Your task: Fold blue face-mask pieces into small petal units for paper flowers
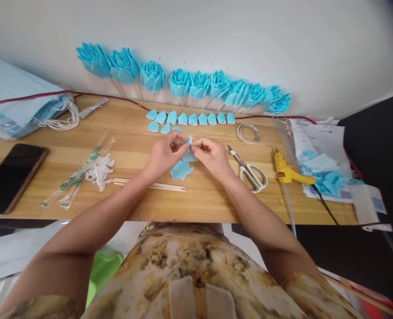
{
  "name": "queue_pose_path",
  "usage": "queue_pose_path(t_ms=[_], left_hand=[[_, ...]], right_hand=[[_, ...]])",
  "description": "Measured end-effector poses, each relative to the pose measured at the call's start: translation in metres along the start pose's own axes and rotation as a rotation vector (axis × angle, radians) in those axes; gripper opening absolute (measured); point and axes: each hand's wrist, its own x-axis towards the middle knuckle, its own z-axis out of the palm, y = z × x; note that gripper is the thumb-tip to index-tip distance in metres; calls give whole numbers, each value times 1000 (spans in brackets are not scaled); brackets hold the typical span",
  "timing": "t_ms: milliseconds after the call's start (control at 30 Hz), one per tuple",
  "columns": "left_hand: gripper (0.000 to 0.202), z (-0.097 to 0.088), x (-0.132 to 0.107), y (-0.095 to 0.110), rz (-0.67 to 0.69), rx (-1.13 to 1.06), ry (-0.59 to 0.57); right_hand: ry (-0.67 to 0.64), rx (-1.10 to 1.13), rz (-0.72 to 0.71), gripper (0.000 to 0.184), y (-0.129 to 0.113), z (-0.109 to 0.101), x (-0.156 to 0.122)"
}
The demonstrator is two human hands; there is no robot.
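Two hands [165,154] [214,156], pinched nearly closed, both gripping one small blue piece [190,140] (thumbs facing each other)

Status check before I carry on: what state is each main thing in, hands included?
Left hand: pinching blue piece
Right hand: pinching the same piece
Folded blue pieces: set out in rows
Blue flowers: formed, lined up along the wall
Scissors: lying down, blades apparently closed
Glue gun: lying down, unheld
Phone: lying flat, screen dark
Tape roll: lying flat

Left grip [165,151] and right grip [214,156] pinch a blue piece [190,140].
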Motion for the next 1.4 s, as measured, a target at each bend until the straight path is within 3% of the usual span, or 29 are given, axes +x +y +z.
queue_pose_path(t_ms=[300, 500, 833, 1133, 1400], left_hand=[[3, -2, 1, 2, 67, 77, 13], [8, -1, 0, 1, 82, 57, -51], [3, -2, 0, 4, 66, 71, -47], [17, 0, -1, -3, 103, 136, -26], [14, 0, -2, -2, 124, 211, 5]], right_hand=[[-14, 6, -14, 24, -2, -4, 0], [39, -85, -67, 20, 1, -4, 0], [68, -220, -173, 17, -5, 0, -4], [109, -247, -195, 16, -3, -2, -2], [112, -370, -338, 16, 2, -1, -2]])
